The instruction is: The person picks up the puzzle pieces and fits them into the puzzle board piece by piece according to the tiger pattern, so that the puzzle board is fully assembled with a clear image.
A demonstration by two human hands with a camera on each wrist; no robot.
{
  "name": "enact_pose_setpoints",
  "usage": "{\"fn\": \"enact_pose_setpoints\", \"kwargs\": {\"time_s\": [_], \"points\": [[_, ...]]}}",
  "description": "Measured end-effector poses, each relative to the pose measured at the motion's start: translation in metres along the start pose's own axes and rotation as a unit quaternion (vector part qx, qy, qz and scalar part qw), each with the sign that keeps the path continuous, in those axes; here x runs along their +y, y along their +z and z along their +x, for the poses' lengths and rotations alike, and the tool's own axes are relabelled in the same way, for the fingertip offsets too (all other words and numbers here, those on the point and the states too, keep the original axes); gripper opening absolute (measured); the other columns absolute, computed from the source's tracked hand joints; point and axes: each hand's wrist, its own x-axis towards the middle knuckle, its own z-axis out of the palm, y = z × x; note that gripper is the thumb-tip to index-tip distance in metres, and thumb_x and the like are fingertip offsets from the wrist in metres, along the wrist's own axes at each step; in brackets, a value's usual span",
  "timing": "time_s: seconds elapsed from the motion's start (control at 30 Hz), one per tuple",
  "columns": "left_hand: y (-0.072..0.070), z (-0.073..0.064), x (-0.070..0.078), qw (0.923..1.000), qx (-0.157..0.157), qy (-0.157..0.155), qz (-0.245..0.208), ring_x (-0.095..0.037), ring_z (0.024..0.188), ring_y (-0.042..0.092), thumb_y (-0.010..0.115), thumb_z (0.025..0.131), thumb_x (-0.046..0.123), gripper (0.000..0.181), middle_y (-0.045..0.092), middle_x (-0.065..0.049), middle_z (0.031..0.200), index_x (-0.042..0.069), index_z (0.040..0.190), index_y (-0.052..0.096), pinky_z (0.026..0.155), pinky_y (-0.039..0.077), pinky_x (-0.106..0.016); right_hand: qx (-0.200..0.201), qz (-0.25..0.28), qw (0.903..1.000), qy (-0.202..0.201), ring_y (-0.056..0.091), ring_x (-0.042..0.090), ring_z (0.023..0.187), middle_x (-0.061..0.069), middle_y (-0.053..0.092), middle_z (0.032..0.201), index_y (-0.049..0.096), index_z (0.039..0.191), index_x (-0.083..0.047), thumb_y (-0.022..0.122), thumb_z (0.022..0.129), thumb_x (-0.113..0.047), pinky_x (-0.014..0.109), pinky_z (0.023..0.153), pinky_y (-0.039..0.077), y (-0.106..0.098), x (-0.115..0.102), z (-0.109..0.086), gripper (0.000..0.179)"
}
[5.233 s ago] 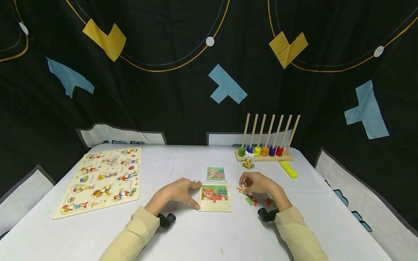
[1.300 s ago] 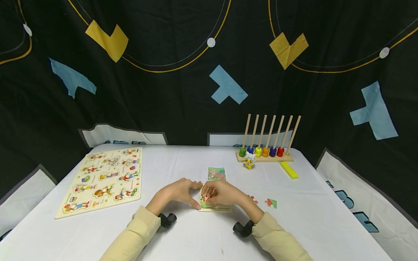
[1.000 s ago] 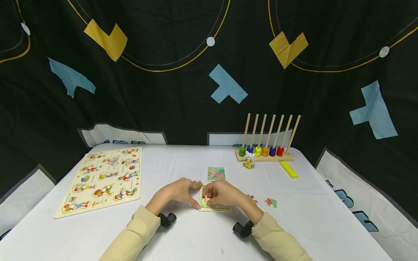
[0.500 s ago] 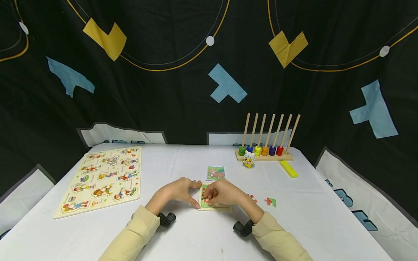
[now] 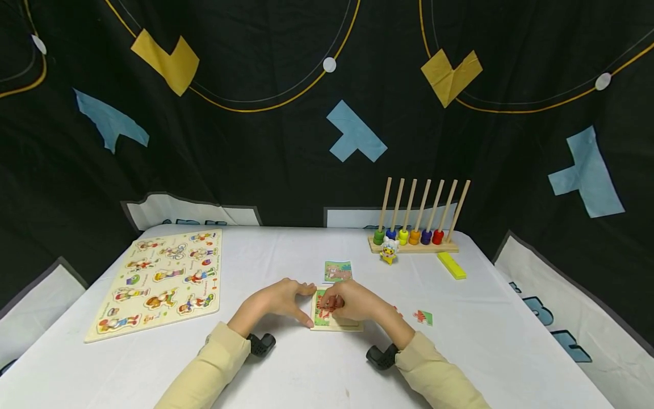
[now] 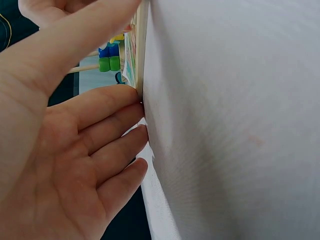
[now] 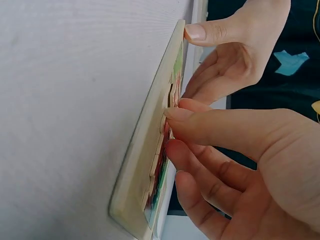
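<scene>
A small wooden jigsaw tray (image 5: 335, 328) with a red-and-green animal picture lies in the middle of the table. My left hand (image 5: 283, 300) rests at its left side, thumb and fingertips spread against the edge with the fingers fairly straight. Over the tray, my right hand (image 5: 352, 301) reaches in from the right and hides much of the picture. In the right wrist view its thumb and index finger pinch at the edge of a puzzle piece (image 7: 164, 124), which sits amid the others in the tray (image 7: 135, 185). Loose puzzle pieces (image 5: 423, 317) lie to the right, one mostly behind the right wrist.
Behind the tray lies a picture card (image 5: 337, 271). A peg rack (image 5: 414, 248) with coloured beads stands at the back right, a small yellow figurine (image 5: 389, 251) before it and a yellow block (image 5: 452, 266) beside it. A large picture-puzzle board (image 5: 158, 281) lies on the left.
My right hand has carried a piece from the loose pile on the right to the tray's lower left, then shifted slightly right; the piece now lies in the picture. The left hand has stayed put.
</scene>
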Motion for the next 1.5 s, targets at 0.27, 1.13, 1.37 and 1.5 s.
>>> {"fn": "enact_pose_setpoints", "kwargs": {"time_s": [0.27,1.13,1.37,1.5], "points": [[-0.0006,0.0002,0.0005,1.0000,0.001,0.003,0.002,-0.030,0.134,0.040,0.087,0.065,0.042,0.084,0.050,-0.009,0.142,0.005,0.135,0.056,0.109,0.033,-0.046,0.001,-0.002,1.0000,0.000,0.052,0.006,0.067,0.004,0.064,0.082,0.071,0.097,-0.005,0.072,0.081,0.006,0.018,0.061,0.047,-0.0014,-0.0021,-0.0021,0.020],[-0.0009,-0.0010,0.0023,1.0000,0.003,0.005,-0.003,-0.031,0.134,0.041,0.088,0.066,0.040,0.083,0.051,-0.012,0.140,0.003,0.133,0.057,0.109,0.034,-0.046,0.020,0.012,0.9997,0.002,0.053,0.007,0.067,0.002,0.064,0.079,0.071,0.089,-0.007,0.074,0.082,-0.002,0.019,0.061,0.046,0.0027,-0.0013,-0.0008,0.009],[-0.0013,0.0001,0.0002,1.0000,0.001,0.009,-0.003,-0.031,0.134,0.040,0.087,0.066,0.040,0.084,0.050,-0.013,0.141,0.002,0.134,0.056,0.109,0.034,-0.047,0.024,0.012,0.9995,0.018,0.052,0.007,0.068,-0.001,0.064,0.078,0.071,0.086,-0.009,0.075,0.082,-0.003,0.020,0.062,0.046,0.0035,-0.0020,-0.0003,0.009],[-0.0011,0.0003,0.0010,1.0000,-0.001,0.004,-0.004,-0.031,0.135,0.040,0.087,0.066,0.041,0.084,0.050,-0.012,0.141,0.003,0.134,0.056,0.109,0.034,-0.047,0.007,0.011,0.9998,0.016,0.054,0.006,0.069,-0.004,0.064,0.079,0.072,0.090,-0.010,0.075,0.083,-0.005,0.019,0.063,0.047,-0.0003,0.0003,-0.0013,0.009]]}}
